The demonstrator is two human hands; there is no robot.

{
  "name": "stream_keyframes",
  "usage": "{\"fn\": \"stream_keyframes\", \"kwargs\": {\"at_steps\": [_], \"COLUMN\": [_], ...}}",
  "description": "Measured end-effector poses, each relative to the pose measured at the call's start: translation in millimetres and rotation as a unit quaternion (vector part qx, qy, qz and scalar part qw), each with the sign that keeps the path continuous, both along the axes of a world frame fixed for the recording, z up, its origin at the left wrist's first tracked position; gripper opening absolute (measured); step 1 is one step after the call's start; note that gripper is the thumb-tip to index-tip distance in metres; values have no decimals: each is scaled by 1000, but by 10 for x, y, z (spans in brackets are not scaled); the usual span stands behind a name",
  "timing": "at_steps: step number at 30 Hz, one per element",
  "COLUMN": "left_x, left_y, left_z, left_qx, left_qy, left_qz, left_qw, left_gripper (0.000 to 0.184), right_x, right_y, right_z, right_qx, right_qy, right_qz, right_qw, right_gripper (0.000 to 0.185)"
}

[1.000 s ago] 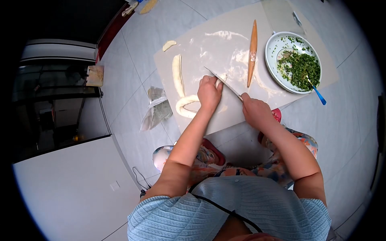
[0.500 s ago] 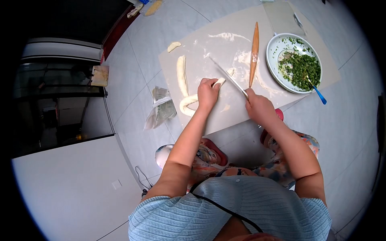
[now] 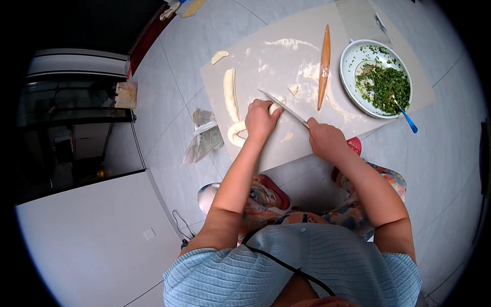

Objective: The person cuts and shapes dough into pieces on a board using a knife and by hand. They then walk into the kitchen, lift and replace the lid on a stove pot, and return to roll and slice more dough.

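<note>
My left hand (image 3: pixel 261 120) is closed around the end of a dough rope, its fingers just left of the knife. The rope (image 3: pixel 236 135) curves out behind that hand, near the lower end of a long dough strip (image 3: pixel 231 94); I cannot tell whether the two are joined. In my right hand (image 3: pixel 327 139) is the handle of a knife (image 3: pixel 287 109), its blade lying across the dough beside my left fingertips. A small cut piece of dough (image 3: pixel 294 89) rests just beyond the blade. Another dough piece (image 3: pixel 220 57) lies at the board's far left corner.
A wooden rolling pin (image 3: pixel 324 66) lies on the floured board (image 3: pixel 276 66). To its right stands a white bowl (image 3: pixel 349 97) of chopped greens (image 3: pixel 386 87) with a blue-handled spoon (image 3: pixel 409 123). A plastic bag (image 3: pixel 204 137) sits on the tiled floor left of the board.
The knife has moved left, onto the dough beside my left fingers. My left hand has shifted slightly left. A separate dough piece now shows clearly beyond the blade.
</note>
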State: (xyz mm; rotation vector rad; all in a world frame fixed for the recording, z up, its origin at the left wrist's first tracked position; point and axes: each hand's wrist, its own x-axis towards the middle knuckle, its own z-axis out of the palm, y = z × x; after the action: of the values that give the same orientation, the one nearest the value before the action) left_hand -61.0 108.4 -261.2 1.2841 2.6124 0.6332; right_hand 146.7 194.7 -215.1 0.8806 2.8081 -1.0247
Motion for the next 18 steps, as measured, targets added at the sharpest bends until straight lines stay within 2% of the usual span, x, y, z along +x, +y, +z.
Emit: {"fn": "stream_keyframes", "kwargs": {"at_steps": [1,5,7,8,10,18], "left_x": [6,62,117,136,162,184], "left_y": [-39,-105,-82,-82,-73,-116], "left_z": [25,3,-34,-47,-72,-123], "left_qx": [-25,-16,53,53,94,127], "left_qy": [41,30,75,76,139,148], "left_qz": [-21,-13,-10,-9,-40,-64], "left_qw": [999,999,996,996,985,979], "left_gripper": [27,24,24,24,23,23], "right_x": [-4,6,-2,5,1,70], "right_y": [3,26,43,54,10,-185], "right_z": [-3,-68,1,46,171,54], "right_qx": [-2,-12,-7,-3,-5,-13], "right_qy": [-12,-5,2,7,13,33], "right_qz": [-2,-27,-46,-67,-58,-11], "right_qw": [1000,1000,999,998,998,999], "right_gripper": [12,11,11,11,11,9]}}
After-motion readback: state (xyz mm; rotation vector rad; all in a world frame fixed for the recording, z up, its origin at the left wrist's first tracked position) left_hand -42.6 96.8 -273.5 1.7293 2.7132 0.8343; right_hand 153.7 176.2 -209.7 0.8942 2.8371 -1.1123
